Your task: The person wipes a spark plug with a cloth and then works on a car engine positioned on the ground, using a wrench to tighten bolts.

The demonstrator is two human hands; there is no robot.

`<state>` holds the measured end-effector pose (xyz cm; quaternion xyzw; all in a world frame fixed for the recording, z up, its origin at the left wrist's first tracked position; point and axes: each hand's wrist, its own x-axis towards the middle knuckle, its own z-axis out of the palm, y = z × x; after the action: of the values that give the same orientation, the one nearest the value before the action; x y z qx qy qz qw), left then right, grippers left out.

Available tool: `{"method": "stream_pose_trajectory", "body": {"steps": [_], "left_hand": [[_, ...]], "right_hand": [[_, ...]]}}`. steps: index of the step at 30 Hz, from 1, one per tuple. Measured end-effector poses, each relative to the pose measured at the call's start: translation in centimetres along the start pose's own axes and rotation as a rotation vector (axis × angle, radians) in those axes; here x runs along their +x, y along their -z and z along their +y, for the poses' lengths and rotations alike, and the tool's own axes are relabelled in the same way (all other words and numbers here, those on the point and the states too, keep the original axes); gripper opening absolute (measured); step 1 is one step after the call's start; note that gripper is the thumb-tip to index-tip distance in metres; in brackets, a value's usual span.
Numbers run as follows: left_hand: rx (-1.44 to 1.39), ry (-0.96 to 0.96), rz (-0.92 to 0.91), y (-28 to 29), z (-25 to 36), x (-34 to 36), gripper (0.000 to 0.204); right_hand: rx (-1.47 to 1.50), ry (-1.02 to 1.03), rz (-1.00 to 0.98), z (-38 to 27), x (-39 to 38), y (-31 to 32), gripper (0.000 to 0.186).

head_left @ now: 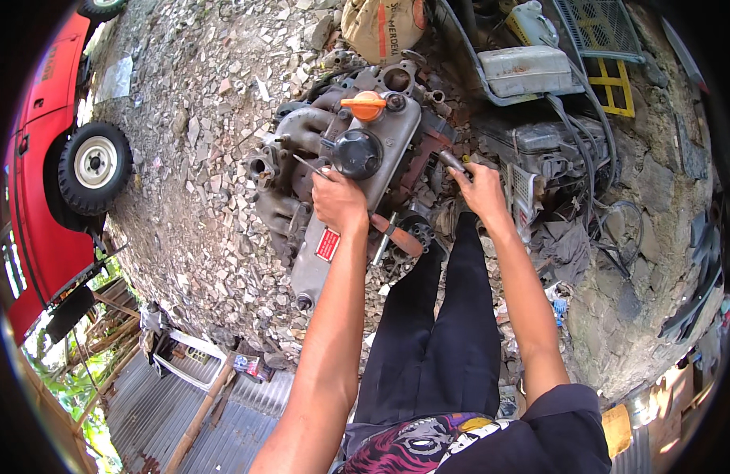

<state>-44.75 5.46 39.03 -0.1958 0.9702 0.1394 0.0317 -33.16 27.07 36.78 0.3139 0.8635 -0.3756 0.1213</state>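
Note:
An engine [298,209] lies on the gravel, with a grey valve cover [313,272], an orange cap [365,105] and a black round fitting [355,154] on top. My left hand [339,197] grips a thin metal tool [308,164] over the manifold side, just left of the black fitting. My right hand [479,189] is closed on a short dark cylindrical tool [452,163] at the engine's right. Between my hands, a brownish handle [406,241] lies crossed by a silver bar [383,245] beside the valve cover.
A red vehicle [52,221] with spare-looking black tyre [92,166] stands at left. A sack [381,28], metal tank [523,73], yellow frame [615,87] and hoses [586,142] lie behind and right. Corrugated sheets [135,403] sit lower left. My legs [428,340] are below the engine.

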Motion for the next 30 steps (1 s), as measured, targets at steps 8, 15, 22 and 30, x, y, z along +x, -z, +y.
{"method": "stream_pose_trajectory", "body": {"steps": [8, 15, 22, 30], "left_hand": [[0.008, 0.013, -0.006, 0.0, 0.5, -0.2, 0.032], [-0.015, -0.002, 0.006, -0.1, 0.4, -0.2, 0.034], [-0.014, -0.014, 0.026, -0.3, 0.1, -0.1, 0.034], [-0.030, -0.027, 0.051, -0.5, 0.1, -0.1, 0.031]], "right_hand": [[0.053, 0.299, 0.150, -1.7, 1.7, -3.1, 0.024], [-0.056, 0.352, 0.181, -1.6, 2.7, -5.8, 0.032], [-0.156, 0.235, -0.054, -2.7, 4.4, -5.4, 0.035], [-0.330, 0.129, -0.338, -4.0, 7.7, -4.7, 0.028]]}}
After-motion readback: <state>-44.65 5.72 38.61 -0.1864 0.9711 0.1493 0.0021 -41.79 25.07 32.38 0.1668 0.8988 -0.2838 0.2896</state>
